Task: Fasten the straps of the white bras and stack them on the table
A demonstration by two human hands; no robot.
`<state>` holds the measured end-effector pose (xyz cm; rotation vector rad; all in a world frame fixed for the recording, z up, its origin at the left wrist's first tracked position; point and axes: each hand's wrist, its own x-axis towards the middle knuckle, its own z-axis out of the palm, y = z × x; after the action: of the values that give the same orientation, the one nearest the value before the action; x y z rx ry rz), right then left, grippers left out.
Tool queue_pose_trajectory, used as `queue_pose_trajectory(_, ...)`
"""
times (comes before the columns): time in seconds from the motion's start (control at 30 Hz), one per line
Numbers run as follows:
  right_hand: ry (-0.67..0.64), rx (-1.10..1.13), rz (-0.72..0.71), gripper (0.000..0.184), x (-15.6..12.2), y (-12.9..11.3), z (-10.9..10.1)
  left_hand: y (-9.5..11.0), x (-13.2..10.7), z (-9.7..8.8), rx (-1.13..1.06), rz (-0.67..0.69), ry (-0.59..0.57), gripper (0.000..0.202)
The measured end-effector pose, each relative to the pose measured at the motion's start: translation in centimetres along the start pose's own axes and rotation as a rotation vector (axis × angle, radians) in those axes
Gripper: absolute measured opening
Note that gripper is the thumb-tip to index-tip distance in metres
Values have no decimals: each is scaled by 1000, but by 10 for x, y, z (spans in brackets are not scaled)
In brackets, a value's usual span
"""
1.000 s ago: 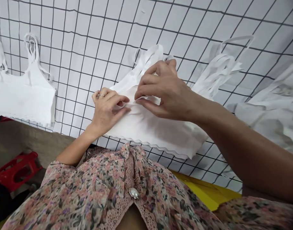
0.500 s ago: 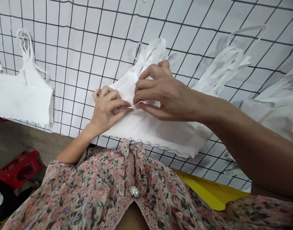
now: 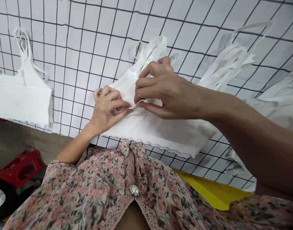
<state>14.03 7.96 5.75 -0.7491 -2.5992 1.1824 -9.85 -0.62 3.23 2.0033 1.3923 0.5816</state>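
Note:
A white camisole top [image 3: 158, 134] with thin straps lies on the grid-patterned table, apparently at the top of a layered stack. My left hand [image 3: 108, 107], wearing a ring, pinches a fold of its fabric between thumb and forefinger. Right beside it, my right hand [image 3: 158, 89] is closed on the same raised edge, thumb below and fingers above. The two pinches nearly meet. Part of the neckline and the near strap is hidden behind my right hand.
More white tops [image 3: 21, 99] lie at the left, and a heap of white garments [image 3: 278, 105] at the right. The grid-covered table [image 3: 88, 41] extends beyond. Below its edge are a red plastic stool [image 3: 21, 169] and something yellow [image 3: 211, 190].
Both hands keep their pinch on the top's edge. My right hand has shifted very slightly, and the view has moved a little; the garment otherwise lies the same.

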Motion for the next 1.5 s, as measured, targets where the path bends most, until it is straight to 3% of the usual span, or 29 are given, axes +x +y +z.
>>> queue_pose_trajectory(0.3, 120, 151, 104, 37, 6, -3, 4, 0, 0, -1, -4, 13, -2, 16)
queue_pose_trajectory(0.5, 28, 90, 36, 37, 2, -3, 0, 0, 0, -1, -17, 24, 10, 17)
queue_pose_trajectory(0.7, 20, 68, -7, 31, 2, -2, 2, 0, -1, 0, -5, 35, 28, 15)
queue_pose_trajectory(1.07, -63, -171, -116, 30, 2, -1, -10, 0, -1, -1, 16, 39, 11, 20)
queue_pose_trajectory(1.5, -71, -146, -134, 35, 3, 0, -9, 1, -1, -2, 29, 37, -9, 19)
